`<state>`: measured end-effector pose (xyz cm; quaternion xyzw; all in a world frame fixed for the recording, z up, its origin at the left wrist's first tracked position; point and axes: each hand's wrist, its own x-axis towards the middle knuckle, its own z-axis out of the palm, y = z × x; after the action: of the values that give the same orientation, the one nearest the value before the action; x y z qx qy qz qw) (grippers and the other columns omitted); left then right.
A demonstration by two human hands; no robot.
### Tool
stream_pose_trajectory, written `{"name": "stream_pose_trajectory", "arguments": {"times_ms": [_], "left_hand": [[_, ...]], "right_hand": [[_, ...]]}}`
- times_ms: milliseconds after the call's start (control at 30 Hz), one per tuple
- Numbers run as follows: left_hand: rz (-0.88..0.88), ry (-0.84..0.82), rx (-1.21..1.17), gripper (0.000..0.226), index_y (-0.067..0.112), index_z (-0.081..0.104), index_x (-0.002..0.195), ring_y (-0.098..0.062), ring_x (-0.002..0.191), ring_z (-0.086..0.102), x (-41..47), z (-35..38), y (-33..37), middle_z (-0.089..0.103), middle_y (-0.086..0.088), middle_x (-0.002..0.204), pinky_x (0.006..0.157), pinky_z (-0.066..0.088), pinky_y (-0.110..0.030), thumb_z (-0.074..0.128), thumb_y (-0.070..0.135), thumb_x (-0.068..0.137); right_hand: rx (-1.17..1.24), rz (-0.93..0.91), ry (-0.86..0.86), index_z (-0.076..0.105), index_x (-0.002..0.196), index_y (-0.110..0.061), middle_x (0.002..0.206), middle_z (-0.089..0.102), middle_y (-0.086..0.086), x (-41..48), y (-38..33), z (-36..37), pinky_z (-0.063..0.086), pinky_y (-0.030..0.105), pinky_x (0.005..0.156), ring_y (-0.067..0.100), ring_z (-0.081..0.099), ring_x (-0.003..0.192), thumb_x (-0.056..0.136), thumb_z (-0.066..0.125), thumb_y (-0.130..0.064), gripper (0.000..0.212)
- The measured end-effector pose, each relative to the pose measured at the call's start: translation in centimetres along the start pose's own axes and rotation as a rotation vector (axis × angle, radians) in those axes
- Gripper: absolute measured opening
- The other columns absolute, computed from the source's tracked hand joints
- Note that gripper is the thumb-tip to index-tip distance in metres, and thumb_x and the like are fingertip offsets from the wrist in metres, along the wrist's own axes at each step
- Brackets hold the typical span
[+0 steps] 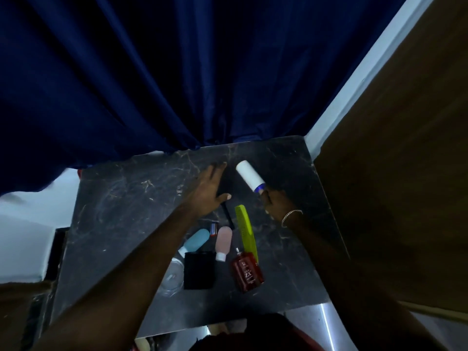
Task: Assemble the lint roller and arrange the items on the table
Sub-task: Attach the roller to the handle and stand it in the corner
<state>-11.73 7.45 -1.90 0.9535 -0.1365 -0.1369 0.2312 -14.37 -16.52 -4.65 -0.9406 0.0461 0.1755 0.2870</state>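
Here the dark marble table spreads under both my arms. My left hand lies spread and flat on something dark I cannot make out, fingers wide. My right hand is closed round the handle of the lint roller, whose white roll points away from me just beside my left fingertips. Nearer me than both hands lie a red perfume bottle, green comb, blue and pink travel bottles. The roller looks assembled, I judge; next comes setting it down in line.
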Motion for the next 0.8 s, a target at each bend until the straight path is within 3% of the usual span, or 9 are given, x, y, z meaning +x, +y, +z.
{"name": "stream_pose_trajectory", "arguments": {"times_ms": [100,300,400,567,800], "left_hand": [[0.003,-0.005,0.148,0.095,0.021,0.012,0.163,-0.036,0.148,0.034,1.2,1.1,0.0,0.022,-0.014,0.165,0.119,0.035,-0.050,0.066,0.051,0.091],[-0.032,-0.021,0.233,0.097,0.022,0.003,0.164,-0.031,0.156,0.021,3.2,2.2,0.0,0.014,-0.012,0.170,0.124,0.027,-0.052,0.057,0.060,0.094],[-0.059,0.007,0.240,0.098,0.023,0.002,0.164,-0.029,0.159,0.013,3.9,2.4,0.0,0.008,-0.010,0.172,0.126,0.020,-0.050,0.055,0.064,0.093],[-0.071,0.043,0.268,0.100,0.022,0.003,0.164,-0.029,0.159,0.011,4.7,2.8,0.0,0.010,-0.010,0.172,0.125,0.019,-0.051,0.051,0.070,0.091],[-0.098,0.023,0.269,0.101,0.023,-0.001,0.164,-0.030,0.159,0.009,4.5,3.0,-0.4,0.008,-0.010,0.172,0.126,0.019,-0.054,0.049,0.071,0.091]], "right_hand": [[-0.068,0.122,0.089,0.060,0.124,-0.001,0.121,0.066,0.025,2.4,3.5,-0.4,0.043,0.042,0.097,0.040,0.062,0.113,0.107,0.036,-0.024,0.038],[-0.106,0.250,0.199,0.059,0.124,0.000,0.115,0.068,0.022,7.0,9.1,-3.4,0.049,0.039,0.088,0.036,0.066,0.106,0.109,0.032,-0.031,0.044],[-0.136,0.261,0.243,0.056,0.126,0.003,0.114,0.068,0.023,8.7,10.6,-4.7,0.047,0.034,0.079,0.036,0.067,0.103,0.108,0.035,-0.028,0.041],[-0.274,0.291,0.237,0.047,0.138,-0.002,0.119,0.067,0.017,10.4,12.2,-5.7,0.053,0.040,0.088,0.033,0.067,0.107,0.107,0.039,-0.033,0.045],[-0.511,0.190,0.176,0.042,0.140,0.002,0.127,0.064,0.021,11.2,11.5,-4.5,0.054,0.042,0.091,0.034,0.067,0.112,0.107,0.038,-0.030,0.046]]}}
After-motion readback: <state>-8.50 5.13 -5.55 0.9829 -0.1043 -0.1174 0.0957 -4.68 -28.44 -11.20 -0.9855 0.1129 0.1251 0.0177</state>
